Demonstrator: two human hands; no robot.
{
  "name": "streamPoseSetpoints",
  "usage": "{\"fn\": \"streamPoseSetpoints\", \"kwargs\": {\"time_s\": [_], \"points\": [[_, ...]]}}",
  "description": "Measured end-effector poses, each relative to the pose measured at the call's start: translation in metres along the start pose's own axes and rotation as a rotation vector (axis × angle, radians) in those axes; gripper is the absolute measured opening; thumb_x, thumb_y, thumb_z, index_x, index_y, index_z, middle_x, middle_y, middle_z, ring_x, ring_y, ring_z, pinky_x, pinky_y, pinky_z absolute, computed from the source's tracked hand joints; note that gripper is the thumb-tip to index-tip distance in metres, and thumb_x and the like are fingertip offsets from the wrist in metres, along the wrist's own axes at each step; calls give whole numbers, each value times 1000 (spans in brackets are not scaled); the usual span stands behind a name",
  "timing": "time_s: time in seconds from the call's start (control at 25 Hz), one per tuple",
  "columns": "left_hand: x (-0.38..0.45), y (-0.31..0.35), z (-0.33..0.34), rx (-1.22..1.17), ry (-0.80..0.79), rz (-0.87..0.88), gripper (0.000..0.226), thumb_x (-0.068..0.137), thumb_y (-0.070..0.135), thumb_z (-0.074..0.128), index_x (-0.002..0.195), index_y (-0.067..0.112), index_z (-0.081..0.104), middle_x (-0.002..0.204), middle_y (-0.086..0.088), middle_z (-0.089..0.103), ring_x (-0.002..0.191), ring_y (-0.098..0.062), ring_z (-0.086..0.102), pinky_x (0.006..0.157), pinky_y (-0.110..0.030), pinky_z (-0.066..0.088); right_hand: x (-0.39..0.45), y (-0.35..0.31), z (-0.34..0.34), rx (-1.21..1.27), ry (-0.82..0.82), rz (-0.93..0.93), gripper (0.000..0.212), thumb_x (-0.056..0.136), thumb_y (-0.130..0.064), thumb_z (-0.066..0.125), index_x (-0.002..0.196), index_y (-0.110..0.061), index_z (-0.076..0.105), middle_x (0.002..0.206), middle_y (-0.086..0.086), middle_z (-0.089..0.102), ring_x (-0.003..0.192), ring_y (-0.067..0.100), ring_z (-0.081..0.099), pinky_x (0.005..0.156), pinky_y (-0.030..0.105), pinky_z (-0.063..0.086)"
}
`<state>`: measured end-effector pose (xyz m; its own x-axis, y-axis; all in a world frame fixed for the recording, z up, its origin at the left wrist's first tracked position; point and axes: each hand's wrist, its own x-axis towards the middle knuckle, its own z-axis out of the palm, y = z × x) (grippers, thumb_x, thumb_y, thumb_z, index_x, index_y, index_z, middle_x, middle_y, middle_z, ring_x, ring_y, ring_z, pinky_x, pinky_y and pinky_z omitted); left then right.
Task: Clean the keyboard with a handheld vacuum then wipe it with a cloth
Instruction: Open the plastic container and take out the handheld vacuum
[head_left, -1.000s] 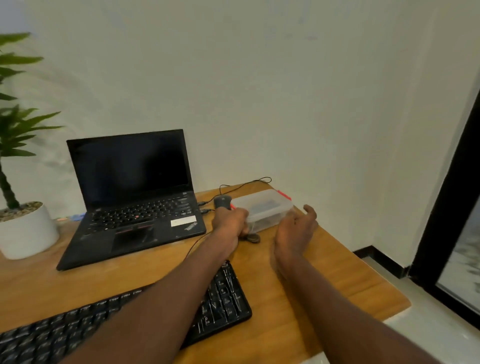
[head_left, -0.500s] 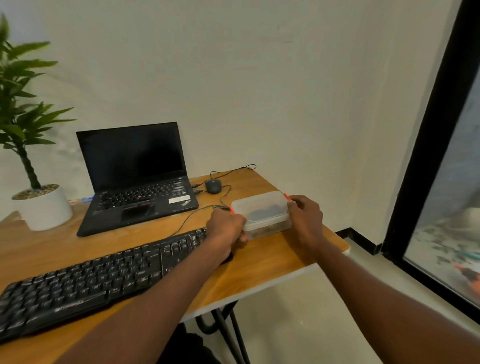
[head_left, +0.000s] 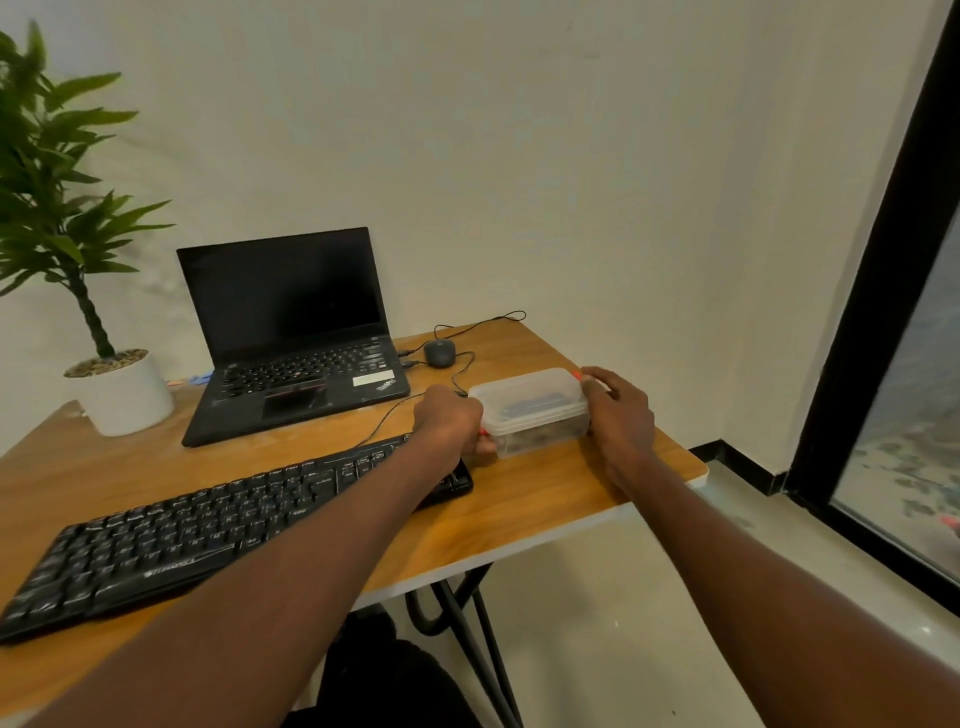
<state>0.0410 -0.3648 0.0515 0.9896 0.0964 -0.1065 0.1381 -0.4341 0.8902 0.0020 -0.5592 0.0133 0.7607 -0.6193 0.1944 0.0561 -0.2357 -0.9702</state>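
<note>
A black keyboard (head_left: 171, 540) lies along the front of the wooden desk (head_left: 519, 514). To its right stands a clear plastic box (head_left: 530, 410) with a lid and red clips; dark things show dimly inside. My left hand (head_left: 449, 423) grips the box's left end, fingers curled at the red clip. My right hand (head_left: 618, 415) holds its right end, fingers curled against the clip there. No vacuum or cloth is plainly in sight.
An open black laptop (head_left: 296, 338) stands at the back, with a dark mouse (head_left: 439, 352) and its cable to its right. A potted plant in a white pot (head_left: 122, 392) is at the back left. The desk's right edge drops to the floor by a black-framed window (head_left: 878, 291).
The view pulled back and turned right. The box came toward the desk's front right part, and my right hand closed onto its right end; both hands now hold it.
</note>
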Motion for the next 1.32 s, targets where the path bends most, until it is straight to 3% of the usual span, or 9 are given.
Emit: {"fn": "streamPoseSetpoints", "kwargs": {"time_s": [0.16, 0.28, 0.48, 0.6, 0.72, 0.84, 1.04, 1.2, 1.32], "points": [[6, 1, -2, 444, 127, 243, 13, 102, 15, 64, 95, 6, 70, 81, -10, 76, 71, -26, 77, 73, -43, 67, 0, 2, 1, 51, 29, -17, 26, 96, -36, 58, 115, -37, 76, 114, -17, 73, 103, 6, 66, 95, 41, 57], [3, 1, -7, 582, 189, 353, 12, 103, 25, 66, 104, 13, 68, 101, -5, 71, 91, -25, 69, 70, -36, 55, 0, 2, 1, 29, 43, -31, 28, 98, -31, 56, 118, -30, 77, 116, -11, 75, 104, 8, 65, 98, 37, 54], [5, -1, -3, 501, 26, 511, 41, 98, 1, 64, 138, 11, 67, 139, -11, 63, 125, -28, 60, 92, -31, 49, 3, 6, 3, 27, 60, -40, 29, 100, -31, 56, 121, -27, 76, 119, -9, 74, 107, 9, 66, 99, 36, 54], [3, 6, -3, 495, -46, 463, 24, 108, 17, 57, 121, 6, 74, 123, -12, 72, 115, -28, 67, 93, -39, 54, 9, 8, 4, 6, 90, -5, 29, 98, -26, 55, 117, -23, 77, 116, -4, 75, 104, 14, 67, 98, 39, 54], [0, 15, -5, 587, -121, 444, 40, 96, 56, 72, 97, 17, 62, 100, -4, 64, 95, -22, 62, 89, -47, 57, 11, 9, 5, -70, 109, 31, 28, 96, -20, 52, 104, -29, 77, 108, -1, 76, 94, 20, 70, 91, 46, 58], [-1, 19, -9, 569, -143, 420, 49, 81, 63, 82, 81, 27, 49, 91, 1, 55, 89, -18, 53, 78, -40, 50, 9, 8, 6, -54, 137, 31, 27, 98, -18, 50, 102, -25, 76, 104, -2, 75, 93, 18, 69, 90, 43, 58], [-6, 13, -4, 455, -185, 380, 80, 75, 53, 92, 134, 13, 54, 123, 2, 55, 111, -17, 51, 85, -33, 48, 4, 6, 5, -8, 75, -53, 27, 99, -34, 58, 110, -18, 76, 105, -1, 75, 93, 13, 67, 84, 32, 56], [-6, 8, 8, 406, -63, 467, 96, 70, 51, 96, 146, 13, 51, 143, -6, 57, 129, -26, 52, 98, -37, 51, 4, 10, 6, 19, 100, -126, 28, 94, -37, 63, 119, -27, 71, 119, -9, 68, 111, 16, 62, 96, 42, 56], [-12, 10, 10, 452, 80, 606, 103, 69, 48, 97, 152, 14, 46, 149, -5, 52, 135, -27, 43, 106, -32, 36, 2, 7, 4, 107, 117, -144, 21, 92, -30, 66, 111, -38, 68, 113, -17, 68, 108, 16, 60, 93, 41, 56]]}}
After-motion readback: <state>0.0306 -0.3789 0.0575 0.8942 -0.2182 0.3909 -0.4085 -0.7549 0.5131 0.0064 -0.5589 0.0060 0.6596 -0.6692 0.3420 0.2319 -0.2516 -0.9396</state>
